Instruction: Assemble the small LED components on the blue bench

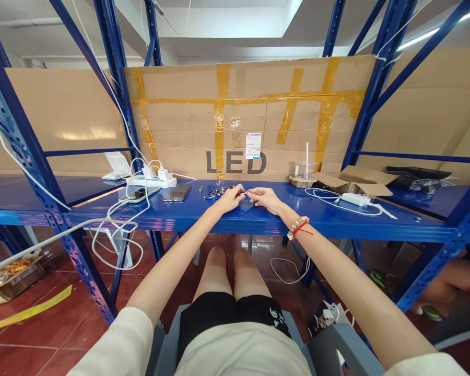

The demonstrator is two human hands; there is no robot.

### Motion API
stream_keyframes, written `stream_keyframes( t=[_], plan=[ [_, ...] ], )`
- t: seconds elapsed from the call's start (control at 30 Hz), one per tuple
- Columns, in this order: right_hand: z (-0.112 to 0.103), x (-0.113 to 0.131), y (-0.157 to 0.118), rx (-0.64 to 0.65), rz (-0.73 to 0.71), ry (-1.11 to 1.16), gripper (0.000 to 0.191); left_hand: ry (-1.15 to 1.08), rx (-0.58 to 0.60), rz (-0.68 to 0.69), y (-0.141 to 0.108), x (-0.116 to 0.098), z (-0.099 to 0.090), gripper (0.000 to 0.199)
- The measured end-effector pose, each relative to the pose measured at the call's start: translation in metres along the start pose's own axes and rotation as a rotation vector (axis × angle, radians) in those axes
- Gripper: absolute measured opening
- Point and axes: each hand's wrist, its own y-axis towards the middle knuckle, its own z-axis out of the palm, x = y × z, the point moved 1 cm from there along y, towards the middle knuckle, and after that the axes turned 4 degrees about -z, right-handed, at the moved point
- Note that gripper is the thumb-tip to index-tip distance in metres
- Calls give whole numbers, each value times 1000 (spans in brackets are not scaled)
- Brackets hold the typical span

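1. Near the front edge of the blue table [203, 218], I see both hands brought together, their fingertips almost meeting.
2. I watch the left hand [232, 199], back upward, its fingers closed about a small red item [241, 194] that pokes out toward the right.
3. I find the right hand [263, 198] with thumb and fingers pinched together at that item's right end; from this far off I cannot tell whether they grip it or some finer piece.
4. Around the right wrist, I make out a beaded bracelet [298, 225] and a red string.
5. Just left of the left hand, a scatter of small shiny pieces [215, 193] lies on the table.
6. Further left, I have a phone [138, 195] among white cables, with a power strip [156, 180] behind it.
7. Over to the right stand a clear cup [306, 170] with a straw, an open cardboard box [372, 178] and a white adapter [355, 199] beside coiled cord.
8. Behind it all, I read "LED" on a taped cardboard panel [188, 130].
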Motion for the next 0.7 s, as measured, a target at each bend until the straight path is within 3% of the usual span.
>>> stream_keyframes(
  t=[0.7],
  plan=[
    [4, 6, -6, 47, -24, -65, 28, -36, 39, -23, -1, 4, -2, 9]
  ],
)
